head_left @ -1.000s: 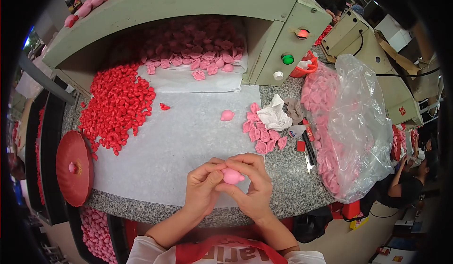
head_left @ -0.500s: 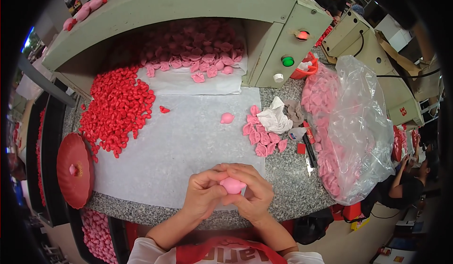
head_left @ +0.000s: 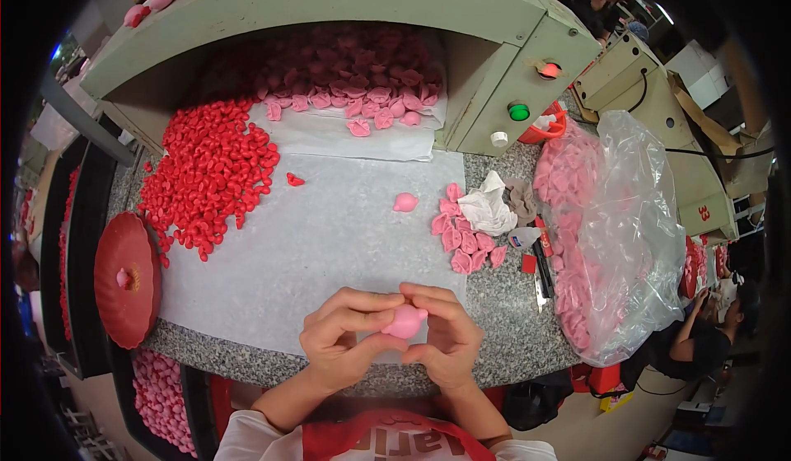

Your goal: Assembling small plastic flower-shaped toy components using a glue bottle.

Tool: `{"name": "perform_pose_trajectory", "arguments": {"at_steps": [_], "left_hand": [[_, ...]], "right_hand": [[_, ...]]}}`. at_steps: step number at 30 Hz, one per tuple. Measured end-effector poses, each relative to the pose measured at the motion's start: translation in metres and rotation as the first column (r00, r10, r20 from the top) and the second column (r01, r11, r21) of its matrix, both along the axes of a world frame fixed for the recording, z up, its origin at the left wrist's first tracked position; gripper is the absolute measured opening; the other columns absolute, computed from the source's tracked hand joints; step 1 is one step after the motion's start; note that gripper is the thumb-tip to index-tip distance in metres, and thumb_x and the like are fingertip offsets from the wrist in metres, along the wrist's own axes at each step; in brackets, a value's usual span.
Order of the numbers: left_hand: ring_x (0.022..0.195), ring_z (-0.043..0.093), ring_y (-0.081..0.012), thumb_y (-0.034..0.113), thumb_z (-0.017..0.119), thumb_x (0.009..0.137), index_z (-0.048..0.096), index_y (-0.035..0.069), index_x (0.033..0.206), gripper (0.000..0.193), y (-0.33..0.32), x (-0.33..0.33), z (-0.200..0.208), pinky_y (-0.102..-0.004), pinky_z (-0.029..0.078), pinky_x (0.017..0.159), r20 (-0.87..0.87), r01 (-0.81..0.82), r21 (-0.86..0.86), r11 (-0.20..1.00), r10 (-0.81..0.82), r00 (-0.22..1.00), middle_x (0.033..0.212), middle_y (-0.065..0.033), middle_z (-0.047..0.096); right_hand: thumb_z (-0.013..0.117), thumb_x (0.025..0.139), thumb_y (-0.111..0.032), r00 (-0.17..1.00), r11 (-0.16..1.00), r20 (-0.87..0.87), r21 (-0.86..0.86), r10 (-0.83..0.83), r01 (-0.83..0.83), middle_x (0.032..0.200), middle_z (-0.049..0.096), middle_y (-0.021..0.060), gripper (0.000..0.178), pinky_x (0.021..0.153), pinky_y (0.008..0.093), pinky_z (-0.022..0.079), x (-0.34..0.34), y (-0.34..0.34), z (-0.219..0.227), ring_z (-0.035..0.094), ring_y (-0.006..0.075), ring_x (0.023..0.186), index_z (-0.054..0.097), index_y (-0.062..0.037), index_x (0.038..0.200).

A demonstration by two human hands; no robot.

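Note:
Near the front edge of the worktable, a smooth pink rubbery piece (head_left: 405,322), rounded with a small nub at one end, is held up between both hands. My left hand (head_left: 346,333) pinches its left side between thumb and fingers. Around the nub end curl the fingers of my right hand (head_left: 449,335), its thumb below the piece. A similar pink piece (head_left: 404,202) lies alone on the white sheet (head_left: 329,238) ahead. To its right is a small group of folded pink pieces (head_left: 464,241). One small red piece (head_left: 294,179) sits apart from a big red pile (head_left: 206,164).
A pale green metal housing (head_left: 329,0) arches over heaped pink pieces (head_left: 362,90). At left stands a red fluted dish (head_left: 124,296); below it, a black bin holds pink pieces (head_left: 163,391). A clear plastic bag (head_left: 630,238), crumpled cloth (head_left: 488,205) and black-handled tool (head_left: 542,259) lie right.
The hands have opened out around the pink piece, showing more of it, with its nub now toward the right hand. My view has shifted slightly.

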State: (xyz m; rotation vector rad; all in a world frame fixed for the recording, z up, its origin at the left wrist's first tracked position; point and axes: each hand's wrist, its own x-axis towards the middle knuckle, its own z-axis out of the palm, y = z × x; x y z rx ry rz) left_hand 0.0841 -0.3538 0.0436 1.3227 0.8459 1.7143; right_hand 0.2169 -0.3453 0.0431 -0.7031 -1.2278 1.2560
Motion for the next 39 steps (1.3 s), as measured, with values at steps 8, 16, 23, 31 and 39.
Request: {"name": "perform_pose_trajectory", "arguments": {"at_steps": [8, 16, 23, 31, 39], "left_hand": [[0.082, 0.062, -0.0226, -0.003, 0.074, 0.056, 0.062, 0.001, 0.077, 0.025, 0.006, -0.004, 0.000, -0.0301, 0.052, 0.070, -0.116, 0.144, 0.021, 0.989, -0.141, 0.983, 0.089, -0.0167, 0.061], [0.081, 0.062, -0.0220, 0.000, 0.075, 0.057, 0.062, 0.002, 0.078, 0.025, 0.005, 0.007, -0.005, -0.0305, 0.052, 0.070, 0.129, 0.207, -0.072, 0.976, -0.197, 0.972, 0.088, -0.0171, 0.061], [0.083, 0.061, -0.0229, 0.005, 0.076, 0.058, 0.062, 0.003, 0.078, 0.025, 0.008, 0.001, -0.009, -0.0318, 0.051, 0.071, 0.018, 0.208, 0.019, 0.978, -0.208, 0.978, 0.088, -0.0164, 0.060], [0.085, 0.060, -0.0226, 0.008, 0.072, 0.065, 0.060, 0.003, 0.077, 0.017, 0.005, 0.006, -0.009, -0.0307, 0.050, 0.073, 0.153, 0.184, -0.084, 0.979, -0.169, 0.974, 0.090, -0.0152, 0.059], [0.093, 0.058, -0.0249, -0.007, 0.063, 0.070, 0.059, -0.001, 0.078, 0.011, 0.004, 0.008, -0.013, -0.0326, 0.050, 0.077, 0.320, 0.190, -0.065, 0.980, -0.160, 0.934, 0.095, -0.0169, 0.058]], "right_hand": [[0.079, 0.055, -0.012, 0.976, 0.965, 0.212, 0.262, -0.045, -0.012, 0.099, 0.058, 0.0176, 0.042, 0.077, 0.0330, 0.046, 0.021, 0.010, -0.005, 0.057, 0.0254, 0.090, 0.060, -0.0032, 0.091], [0.079, 0.055, -0.014, 0.978, 0.965, 0.204, 0.261, -0.033, -0.021, 0.094, 0.059, 0.0156, 0.036, 0.072, 0.0315, 0.048, 0.028, 0.015, -0.003, 0.058, 0.0241, 0.085, 0.062, -0.0035, 0.085], [0.077, 0.058, -0.009, 0.983, 0.961, 0.171, 0.255, 0.065, -0.108, 0.100, 0.055, 0.0144, 0.037, 0.073, 0.0301, 0.048, 0.025, 0.017, -0.003, 0.057, 0.0239, 0.089, 0.062, -0.0037, 0.091], [0.077, 0.058, -0.009, 0.994, 0.977, 0.104, 0.208, 0.016, -0.037, 0.100, 0.055, 0.0145, 0.038, 0.074, 0.0302, 0.046, 0.014, 0.013, -0.011, 0.055, 0.0222, 0.088, 0.060, -0.0042, 0.092], [0.076, 0.058, -0.004, 0.988, 0.985, 0.153, 0.173, -0.015, -0.012, 0.102, 0.056, 0.0157, 0.037, 0.075, 0.0306, 0.046, 0.006, 0.014, 0.000, 0.055, 0.0216, 0.091, 0.058, -0.0018, 0.089]]}}
